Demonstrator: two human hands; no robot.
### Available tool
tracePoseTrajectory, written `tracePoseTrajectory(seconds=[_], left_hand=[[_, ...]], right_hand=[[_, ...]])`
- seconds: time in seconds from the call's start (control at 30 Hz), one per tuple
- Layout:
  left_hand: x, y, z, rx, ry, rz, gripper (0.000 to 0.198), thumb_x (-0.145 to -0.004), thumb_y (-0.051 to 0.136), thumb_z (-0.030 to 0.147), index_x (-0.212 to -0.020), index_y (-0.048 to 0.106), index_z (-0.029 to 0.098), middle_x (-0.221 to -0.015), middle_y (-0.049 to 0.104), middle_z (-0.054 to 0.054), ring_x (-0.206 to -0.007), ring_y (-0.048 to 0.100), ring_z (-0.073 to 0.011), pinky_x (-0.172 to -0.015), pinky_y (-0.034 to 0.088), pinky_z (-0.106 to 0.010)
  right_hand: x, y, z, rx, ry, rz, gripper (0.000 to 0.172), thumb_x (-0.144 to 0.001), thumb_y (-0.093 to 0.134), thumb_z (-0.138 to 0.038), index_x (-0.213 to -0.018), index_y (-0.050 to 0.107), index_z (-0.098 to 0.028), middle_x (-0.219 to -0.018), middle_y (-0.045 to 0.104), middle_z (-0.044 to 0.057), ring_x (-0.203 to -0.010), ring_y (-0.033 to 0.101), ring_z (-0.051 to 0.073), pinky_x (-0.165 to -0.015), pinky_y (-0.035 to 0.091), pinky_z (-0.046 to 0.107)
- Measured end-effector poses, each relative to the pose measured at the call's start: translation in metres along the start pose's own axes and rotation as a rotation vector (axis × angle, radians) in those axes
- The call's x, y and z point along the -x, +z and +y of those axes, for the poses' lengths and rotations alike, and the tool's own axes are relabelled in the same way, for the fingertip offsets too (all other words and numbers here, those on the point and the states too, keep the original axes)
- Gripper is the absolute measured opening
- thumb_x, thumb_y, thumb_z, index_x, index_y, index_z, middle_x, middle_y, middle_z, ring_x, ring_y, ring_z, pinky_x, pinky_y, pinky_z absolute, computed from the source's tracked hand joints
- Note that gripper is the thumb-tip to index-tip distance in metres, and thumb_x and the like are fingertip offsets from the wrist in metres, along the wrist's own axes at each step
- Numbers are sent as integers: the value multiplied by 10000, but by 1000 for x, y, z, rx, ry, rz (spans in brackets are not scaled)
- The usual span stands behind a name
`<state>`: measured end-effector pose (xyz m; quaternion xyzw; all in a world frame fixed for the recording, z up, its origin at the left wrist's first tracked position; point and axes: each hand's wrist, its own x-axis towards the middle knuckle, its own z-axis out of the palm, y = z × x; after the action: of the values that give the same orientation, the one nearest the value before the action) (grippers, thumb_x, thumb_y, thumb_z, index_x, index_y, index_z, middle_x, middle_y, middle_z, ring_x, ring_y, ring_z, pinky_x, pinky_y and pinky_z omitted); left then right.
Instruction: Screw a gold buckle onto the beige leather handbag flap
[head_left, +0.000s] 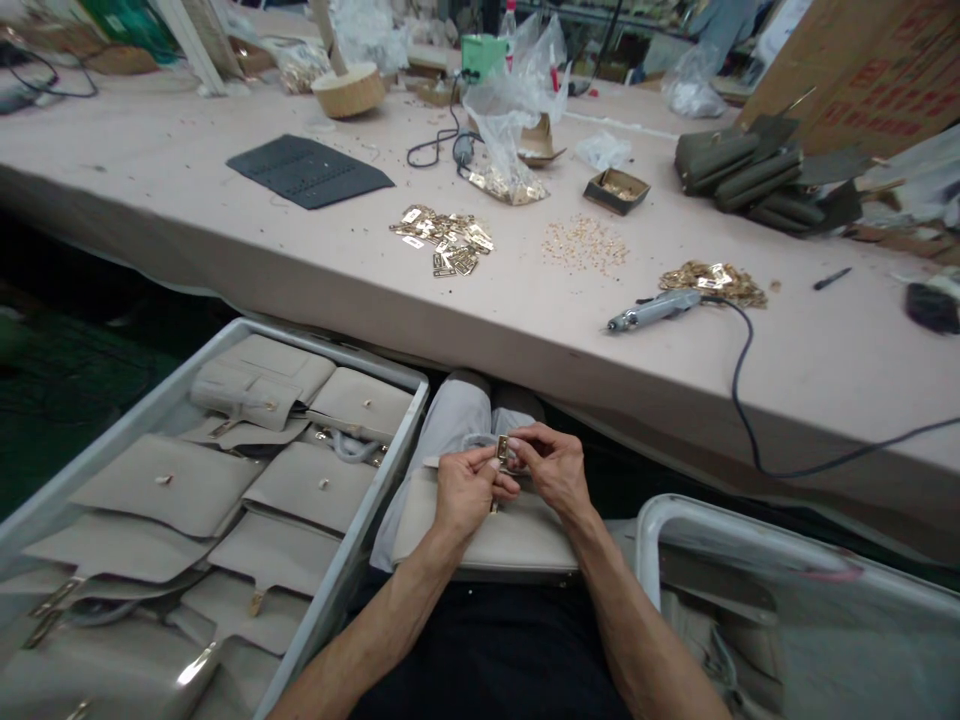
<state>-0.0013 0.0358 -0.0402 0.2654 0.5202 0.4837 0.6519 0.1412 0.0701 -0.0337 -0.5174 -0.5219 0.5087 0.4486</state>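
A beige handbag lies across my lap, under both hands. Between my fingertips, just above the bag, is a small gold metal clasp plate. My left hand pinches it from the left side, its other fingers curled. From the right, my right hand grips the same plate between thumb and forefinger. Part of a grey strap shows behind the hands. What my palms cover on the bag is hidden.
Left stands a white bin full of beige bags; another bin is at right. On the table lie an electric screwdriver with a trailing cord, gold plates, scattered small gold parts and dark folded bags.
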Motion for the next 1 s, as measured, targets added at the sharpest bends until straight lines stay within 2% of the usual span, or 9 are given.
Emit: tracePoseTrajectory(seconds=[0.23, 0.53, 0.63, 0.8, 1.0], left_hand=[[0, -1, 1, 27, 6, -24, 405, -784, 777, 340, -1086, 804, 72, -726, 718, -71, -472, 671, -127, -477, 589, -225], [1, -1, -1, 10, 28, -12, 390, -783, 766, 324, -1076, 808, 71, -678, 729, -77, -454, 661, -127, -466, 569, -210], [0, 0, -2, -6, 34, 9, 368, -786, 750, 303, -1069, 812, 77, -614, 708, -58, -446, 657, -131, -471, 566, -207], [-1, 3, -3, -51, 35, 31, 328, -796, 724, 276, -1046, 819, 85, -629, 720, -61, -451, 664, -140, -491, 593, -236], [-1, 4, 1, -60, 44, 43, 327, -803, 761, 352, -980, 812, 81, -622, 725, -66, -438, 652, -147, -449, 555, -233]], right_hand=[[2, 2, -5, -19, -79, 4, 152, -857, 779, -356, -887, 831, -215, -870, 703, 69, -637, 658, 167, -584, 560, 296], [1, 1, -3, 11, -113, -1, 134, -861, 788, -341, -861, 821, -211, -867, 706, 71, -653, 669, 176, -588, 556, 298], [-1, -2, -3, 16, -66, -33, 168, -854, 797, -365, -867, 813, -198, -859, 728, 71, -652, 679, 179, -616, 555, 299], [-5, -5, -2, -83, 49, -87, 209, -834, 815, -372, -858, 795, -165, -694, 718, 51, -609, 676, 186, -615, 549, 292], [-9, -3, 2, -194, 88, -92, 252, -737, 891, -363, -813, 781, -150, -707, 721, 45, -581, 664, 173, -570, 535, 272]])
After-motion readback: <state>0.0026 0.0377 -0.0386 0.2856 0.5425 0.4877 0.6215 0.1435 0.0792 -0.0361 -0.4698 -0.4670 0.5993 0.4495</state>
